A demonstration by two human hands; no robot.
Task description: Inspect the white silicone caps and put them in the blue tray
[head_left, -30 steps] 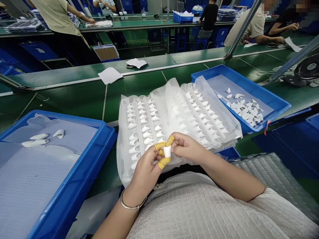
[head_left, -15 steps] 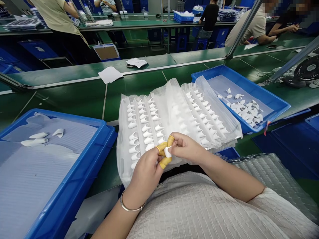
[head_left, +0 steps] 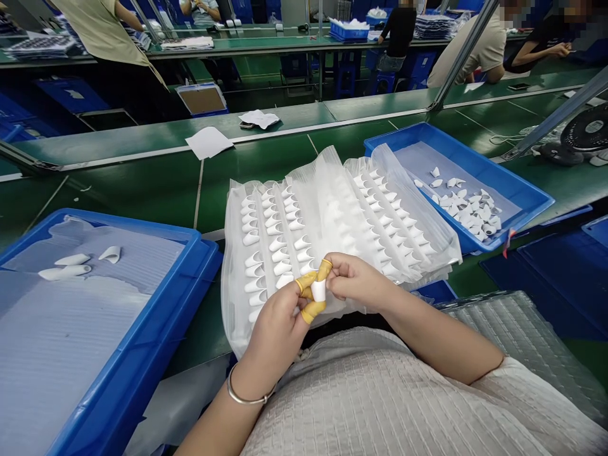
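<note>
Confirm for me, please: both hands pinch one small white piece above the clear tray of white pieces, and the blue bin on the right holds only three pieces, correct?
Not quite. In the head view the right blue bin holds a pile of many white pieces; the left blue bin holds about three. The rest stands: the left hand and right hand pinch one small white piece above the clear tray.

small white piece (head_left: 318,289): mostly covered by fingertips, shape unclear | left blue bin (head_left: 142,354): cut off by left and bottom edges | tray of white pieces (head_left: 332,221): near edge hidden behind both hands | fan (head_left: 586,130): cut by right edge
</note>
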